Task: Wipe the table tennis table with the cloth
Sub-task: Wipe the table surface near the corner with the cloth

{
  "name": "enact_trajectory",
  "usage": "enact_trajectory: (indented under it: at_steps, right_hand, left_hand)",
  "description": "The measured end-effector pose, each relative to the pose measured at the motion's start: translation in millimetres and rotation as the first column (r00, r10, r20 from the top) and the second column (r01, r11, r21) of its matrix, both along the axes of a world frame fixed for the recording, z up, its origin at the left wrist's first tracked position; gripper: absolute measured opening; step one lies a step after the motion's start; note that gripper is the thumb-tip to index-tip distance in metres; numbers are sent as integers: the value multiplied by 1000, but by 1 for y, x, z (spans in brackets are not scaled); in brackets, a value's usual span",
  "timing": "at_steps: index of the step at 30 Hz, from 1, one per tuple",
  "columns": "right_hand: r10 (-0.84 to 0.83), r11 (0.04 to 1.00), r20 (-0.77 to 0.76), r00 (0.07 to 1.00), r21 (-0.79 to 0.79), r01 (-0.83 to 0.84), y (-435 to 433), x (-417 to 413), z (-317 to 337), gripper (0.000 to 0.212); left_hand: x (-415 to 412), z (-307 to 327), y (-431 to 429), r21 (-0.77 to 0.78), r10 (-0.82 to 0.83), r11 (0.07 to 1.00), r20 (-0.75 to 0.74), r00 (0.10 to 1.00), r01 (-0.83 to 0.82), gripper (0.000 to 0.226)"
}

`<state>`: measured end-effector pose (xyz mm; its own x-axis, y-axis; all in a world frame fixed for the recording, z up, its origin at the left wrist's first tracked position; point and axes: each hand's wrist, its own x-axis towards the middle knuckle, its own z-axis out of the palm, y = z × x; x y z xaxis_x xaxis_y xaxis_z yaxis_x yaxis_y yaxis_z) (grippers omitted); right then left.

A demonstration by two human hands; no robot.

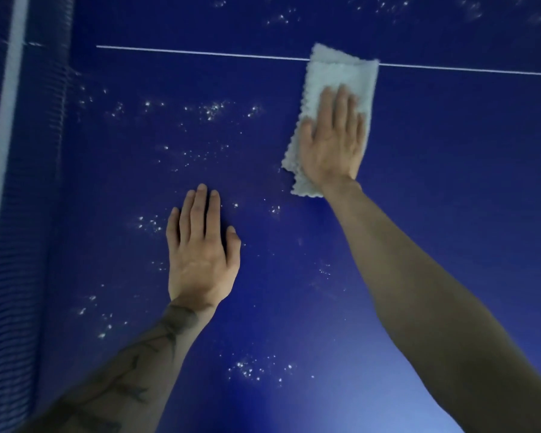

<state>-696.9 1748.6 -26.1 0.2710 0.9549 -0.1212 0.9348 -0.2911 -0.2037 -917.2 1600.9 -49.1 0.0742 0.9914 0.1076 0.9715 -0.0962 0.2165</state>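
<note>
- net [19, 214] with a white top band runs along the left edge.
- blue tabletop [294, 307] carries scattered white specks and a thin white line.
- left hand [200, 251] lies flat on the tabletop, fingers straight, holding nothing.
- right hand [333, 142] presses flat, fingers straight, on the cloth.
- cloth [341, 76], pale and folded, lies on the tabletop, its far end over the white line.

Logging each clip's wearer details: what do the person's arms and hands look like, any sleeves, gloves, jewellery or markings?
No sleeves show on either arm. The left hand and right hand wear no gloves, rings or watch. The left forearm carries a dark tattoo of branching lines from the wrist upward; the right forearm is unmarked.
</note>
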Motion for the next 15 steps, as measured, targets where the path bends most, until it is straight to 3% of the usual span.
enact_trajectory:
  at_steps: [2,6,8,12,15]
  right_hand:
    - [165,986,-3,986,-3,-165,-5,-28,3,69]
    - [489,872,37,872,-31,-488,-47,-32,4,67]
    - [441,897,23,897,-44,-440,-53,-8,3,67]
    - [171,985,14,985,-20,-170,-24,1,4,66]
    - [139,990,-10,990,-13,-139,-8,-29,3,68]
  left_hand:
    - [0,0,0,11,7,1000,0,1000,-7,59]
    - [0,2,0,-10,9,1000,4,1000,-9,60]
    - [0,2,0,-27,8,1000,4,1000,-8,61]
    - [-2,2,0,-39,9,999,-7,1000,-9,60]
    - [0,3,1,-35,10,999,-6,1000,-10,60]
